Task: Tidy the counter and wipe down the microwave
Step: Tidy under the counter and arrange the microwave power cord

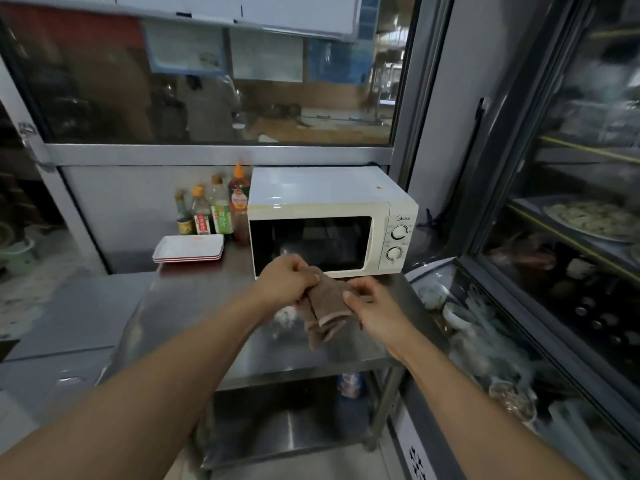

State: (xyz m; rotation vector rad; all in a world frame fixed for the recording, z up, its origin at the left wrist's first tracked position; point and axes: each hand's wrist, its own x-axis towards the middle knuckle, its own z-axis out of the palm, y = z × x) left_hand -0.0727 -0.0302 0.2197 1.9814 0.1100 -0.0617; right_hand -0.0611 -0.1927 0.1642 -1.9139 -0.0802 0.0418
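Note:
A cream microwave (332, 220) with a dark door window and two dials stands at the back right of the steel counter (194, 306), door closed. Just in front of it I hold a folded brown cloth (325, 308) above the counter. My left hand (287, 278) grips the cloth's upper left end. My right hand (372, 306) pinches its right edge. The cloth's lower end hangs loose between my hands.
Several sauce bottles (214, 213) stand in a row left of the microwave, against the back panel. A stack of white trays (188, 249) lies in front of them. A glass display fridge (554, 271) with food fills the right side. A lower shelf (294, 431) sits under the counter.

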